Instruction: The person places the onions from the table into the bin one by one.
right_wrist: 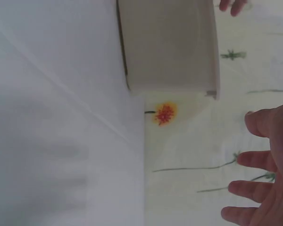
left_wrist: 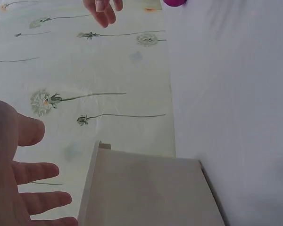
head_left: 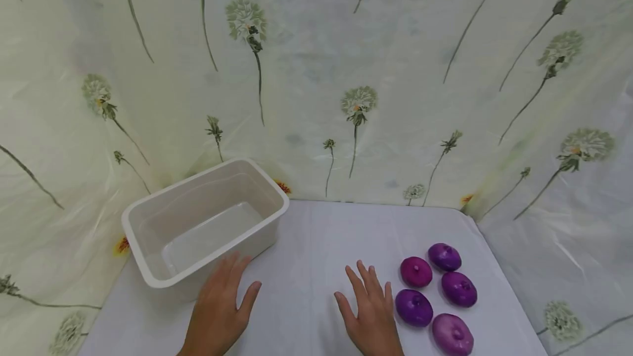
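My left hand point(head_left: 221, 306) has its fingers extended and overlaps the near wall of a cream plastic tub point(head_left: 205, 268) in the head view. The tub has a rounded rim and nothing inside it. My right hand point(head_left: 370, 312) is spread, holding nothing, just left of several purple onions. Of these, a dark purple onion point(head_left: 414, 307) is nearest to that hand. A reddish-purple onion point(head_left: 416, 272) sits behind it, and a paler pink-purple onion point(head_left: 452, 334) lies at the front. Two more, a far onion point(head_left: 444, 257) and a right-hand onion point(head_left: 459, 289), complete the cluster.
A white cloth covers the table point(head_left: 316, 268). Behind it and along both sides hangs a pale curtain point(head_left: 306, 70) printed with dandelions. The tub stands at the table's back left, close against the curtain.
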Tool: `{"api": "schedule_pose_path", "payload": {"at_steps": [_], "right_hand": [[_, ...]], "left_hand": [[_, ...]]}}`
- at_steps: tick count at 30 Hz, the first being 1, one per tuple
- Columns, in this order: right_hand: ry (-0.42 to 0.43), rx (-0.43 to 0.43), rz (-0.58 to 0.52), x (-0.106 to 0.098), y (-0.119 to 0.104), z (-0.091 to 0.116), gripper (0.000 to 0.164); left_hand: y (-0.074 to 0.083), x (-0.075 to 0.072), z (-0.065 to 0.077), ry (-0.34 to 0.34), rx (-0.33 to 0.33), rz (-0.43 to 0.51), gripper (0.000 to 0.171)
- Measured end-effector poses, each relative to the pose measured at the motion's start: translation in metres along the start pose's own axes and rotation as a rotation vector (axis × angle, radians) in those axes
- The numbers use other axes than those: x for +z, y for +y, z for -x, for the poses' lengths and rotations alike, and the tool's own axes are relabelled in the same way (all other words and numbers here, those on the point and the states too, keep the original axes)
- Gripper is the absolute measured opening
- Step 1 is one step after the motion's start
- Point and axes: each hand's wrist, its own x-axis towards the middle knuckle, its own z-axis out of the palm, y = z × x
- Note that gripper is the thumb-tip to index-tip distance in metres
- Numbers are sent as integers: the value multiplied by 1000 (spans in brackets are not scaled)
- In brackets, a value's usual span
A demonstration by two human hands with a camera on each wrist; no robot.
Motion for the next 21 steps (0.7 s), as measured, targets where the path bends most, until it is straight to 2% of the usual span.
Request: {"api": "schedule_pose_path", "payload": {"at_steps": [2, 5, 11, 14, 18, 21], "right_hand": [[-2, 12, -8, -1, 2, 0, 53], [2, 15, -11, -1, 3, 1, 53], [9, 19, -15, -1, 8, 2, 53], [11, 30, -18, -1, 12, 3, 53], [10, 39, -26, -3, 16, 4, 52], [4, 52, -22, -5, 18, 4, 52]], "left_hand": [[-5, -4, -2, 45, 28, 9, 50], [-12, -13, -7, 86, 32, 14, 47], [-29, -38, -16, 97, -46, -2, 49], [-41, -52, -21, 85, -123, -39, 48], [-61, -68, -27, 40, -302, -136, 50], [-78, -77, -28, 15, -427, -163, 53]]}}
